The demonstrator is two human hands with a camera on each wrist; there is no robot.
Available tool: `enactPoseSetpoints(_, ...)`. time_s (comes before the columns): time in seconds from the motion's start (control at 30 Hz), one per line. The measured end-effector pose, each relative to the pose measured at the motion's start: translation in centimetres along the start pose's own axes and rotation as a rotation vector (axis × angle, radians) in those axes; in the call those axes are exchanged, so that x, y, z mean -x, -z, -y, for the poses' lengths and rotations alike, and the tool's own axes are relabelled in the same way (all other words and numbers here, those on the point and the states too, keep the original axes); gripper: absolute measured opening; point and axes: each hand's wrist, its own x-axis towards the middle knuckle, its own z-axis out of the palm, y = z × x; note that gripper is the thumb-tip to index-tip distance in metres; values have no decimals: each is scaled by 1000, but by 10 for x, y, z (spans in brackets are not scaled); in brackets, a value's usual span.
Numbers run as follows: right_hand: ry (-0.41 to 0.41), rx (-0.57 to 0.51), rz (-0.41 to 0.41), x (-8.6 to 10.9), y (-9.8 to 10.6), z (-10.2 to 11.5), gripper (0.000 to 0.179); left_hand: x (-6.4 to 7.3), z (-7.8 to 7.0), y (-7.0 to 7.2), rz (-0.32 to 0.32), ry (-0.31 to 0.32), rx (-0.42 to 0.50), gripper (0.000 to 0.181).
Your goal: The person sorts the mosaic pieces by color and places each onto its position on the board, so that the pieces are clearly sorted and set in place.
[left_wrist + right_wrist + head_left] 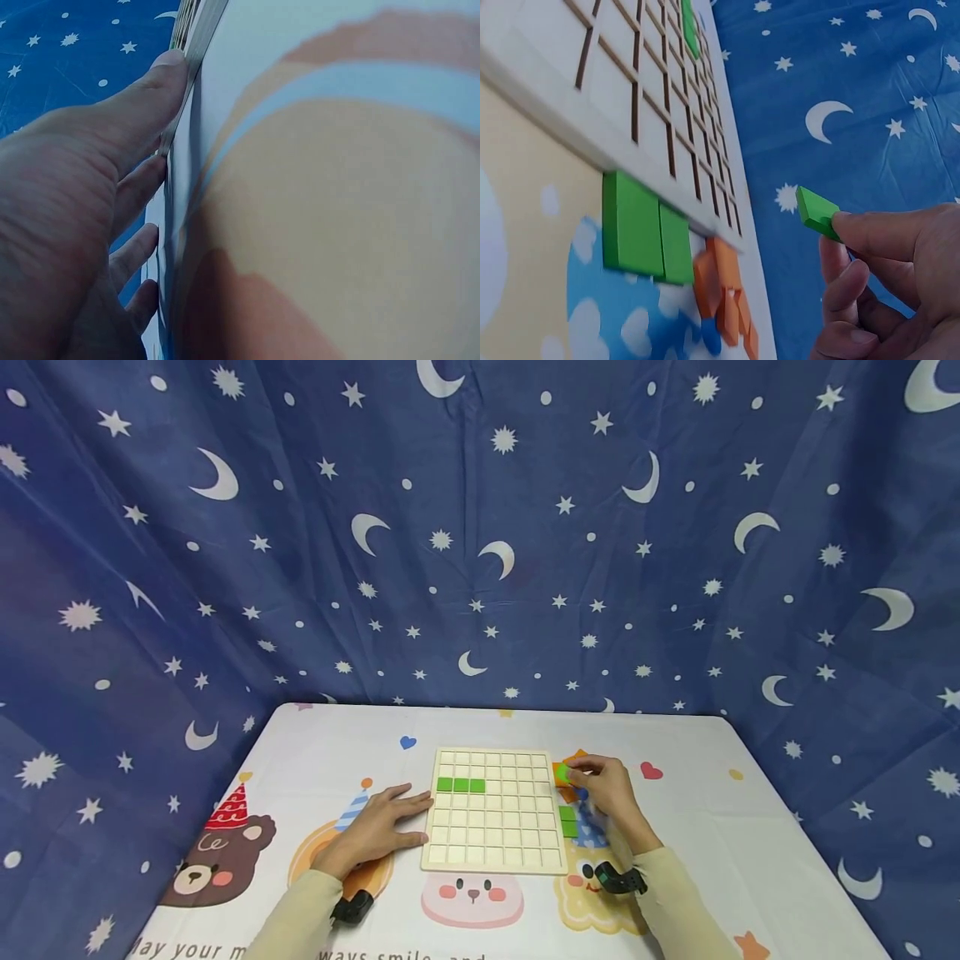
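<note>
A wooden grid board (495, 827) lies flat on the table, with three green square tiles (461, 786) side by side in one of its upper rows. My left hand (381, 827) rests at the board's left edge with fingers spread, thumb and fingertips touching the rim. Between thumb and fingers, my right hand (609, 787) pinches a green tile (817, 212), raised above the table just past the board's right side. Two more green tiles (646, 229) lie against the right edge of the board, near several orange tiles (724, 274) in a loose heap.
The white tablecloth (690, 860) carries printed cartoon animals, hearts and lettering. Behind the table's far edge hangs a blue curtain (480, 568) with moons and stars. Dark wrist cameras (621, 878) are strapped over the sleeves.
</note>
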Motion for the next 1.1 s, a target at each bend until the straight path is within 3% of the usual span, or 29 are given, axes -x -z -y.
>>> enactPoseSetpoints(0.4,25,-67,71,-1,-24,12,12,0,-2,0,-2,3,7,64)
enactPoseSetpoints(1.1,21,-49,144,-2,-77,31,6,-1,-2,0,-2,13,0,64)
